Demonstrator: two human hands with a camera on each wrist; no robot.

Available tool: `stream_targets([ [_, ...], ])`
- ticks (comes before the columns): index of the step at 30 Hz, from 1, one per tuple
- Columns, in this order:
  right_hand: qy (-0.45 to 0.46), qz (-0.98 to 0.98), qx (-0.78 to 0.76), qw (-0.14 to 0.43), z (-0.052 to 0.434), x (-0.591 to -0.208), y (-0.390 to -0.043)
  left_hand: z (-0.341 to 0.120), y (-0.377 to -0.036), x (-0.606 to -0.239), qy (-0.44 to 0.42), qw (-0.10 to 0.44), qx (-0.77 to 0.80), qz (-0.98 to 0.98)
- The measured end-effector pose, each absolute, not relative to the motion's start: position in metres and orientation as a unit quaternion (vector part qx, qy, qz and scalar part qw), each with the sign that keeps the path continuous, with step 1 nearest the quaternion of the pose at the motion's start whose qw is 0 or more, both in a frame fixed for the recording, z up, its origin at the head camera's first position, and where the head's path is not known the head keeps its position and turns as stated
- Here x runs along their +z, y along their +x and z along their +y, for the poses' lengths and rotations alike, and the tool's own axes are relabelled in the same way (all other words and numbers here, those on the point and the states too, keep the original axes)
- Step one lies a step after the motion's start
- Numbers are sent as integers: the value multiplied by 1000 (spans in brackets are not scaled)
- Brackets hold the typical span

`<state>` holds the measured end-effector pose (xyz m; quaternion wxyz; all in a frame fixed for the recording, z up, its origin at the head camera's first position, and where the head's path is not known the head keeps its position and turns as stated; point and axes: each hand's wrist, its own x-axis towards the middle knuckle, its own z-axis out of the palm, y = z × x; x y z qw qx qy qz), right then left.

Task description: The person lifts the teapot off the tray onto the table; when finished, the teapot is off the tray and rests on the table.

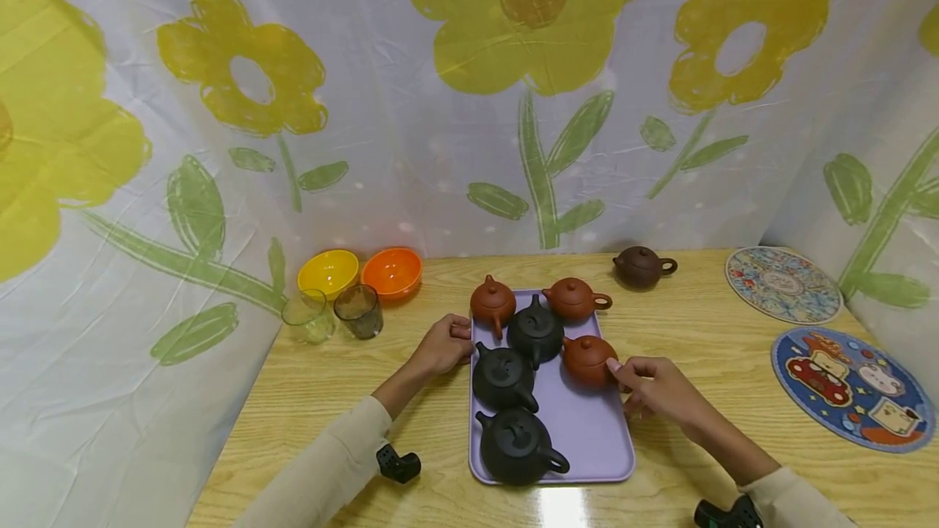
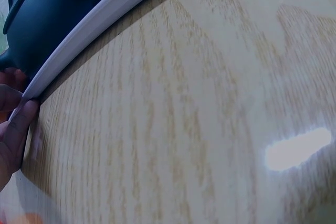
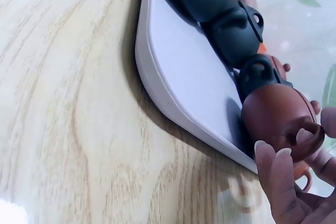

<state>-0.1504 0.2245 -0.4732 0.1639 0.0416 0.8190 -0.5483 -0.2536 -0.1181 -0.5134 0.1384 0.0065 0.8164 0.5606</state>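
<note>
A lavender tray lies on the wooden table with several small teapots on it, three black and three reddish-brown. My left hand is at the tray's left edge, and its fingers pinch the tray rim beside a black teapot. My right hand is at the tray's right edge. Its fingertips pinch the handle of the nearest reddish-brown teapot, which stands on the tray. Black teapots line up behind it.
A dark brown teapot stands off the tray at the back. A yellow bowl, an orange bowl and two glasses sit at the back left. Two round patterned mats lie on the right. A flowered curtain surrounds the table.
</note>
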Motion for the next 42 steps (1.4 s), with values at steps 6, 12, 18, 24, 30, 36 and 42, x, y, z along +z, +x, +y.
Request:
stream_targets([
  [6,42,817,-553,160,226,-473,-153,-119,-254,-515,3,142,564,814],
  [12,28,812,-559,166,228,-473,-154,-120,-254,-515,4,138,561,817],
  [18,8,795,-580,180,231,-474,-155,-121,-254,-515,0,140,565,813],
  [24,8,789,-585,190,234,-474,-156,-121,-253,-514,-4,143,572,807],
  [30,-8,789,-584,193,237,-476,-157,-121,-253,-513,-9,146,584,799],
  [36,-34,781,-590,204,247,-477,-160,-120,-253,-515,-1,144,587,797],
  [42,-55,764,-607,214,262,-474,-165,-119,-253,-515,7,141,580,802],
])
